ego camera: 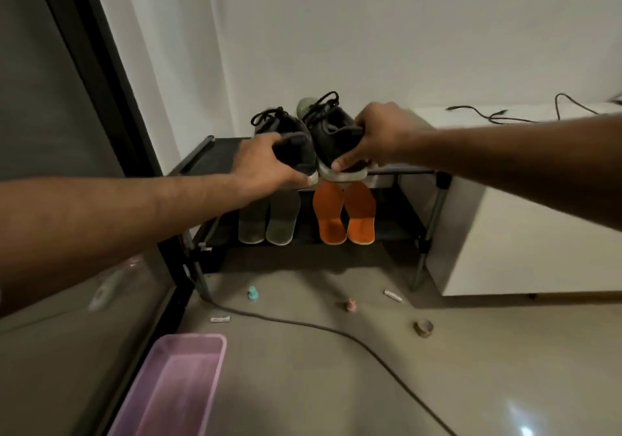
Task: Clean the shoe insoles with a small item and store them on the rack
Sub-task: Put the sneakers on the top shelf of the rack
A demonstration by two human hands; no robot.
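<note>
- Insoles are on the lower shelf of the rack [202, 153]: a grey pair [269, 220] on the left, an orange pair [343, 217] on the right, all four standing on end and leaning back, side by side.
- My left hand [266, 163] is wrapped around the heel of the left dark sneaker [296, 146], fingers over the top, thumb side near the sole.
- My right hand [377, 139] grips the right dark sneaker [333, 132] the same way, thumb pressed on its pale sole edge.
- Both shoes are at the top shelf's front edge, touching each other, laces pointing at the wall. Can't tell if they're resting on it or just above.
- Floor stuff: pink tray [175, 385] bottom left, a black cable [303, 326] snaking across, a teal thing [253, 293], a pink thing [351, 305], two small white tubes [393, 296], a tape roll [423, 327].
- White cabinet [521, 233] sits just right of the rack.
</note>
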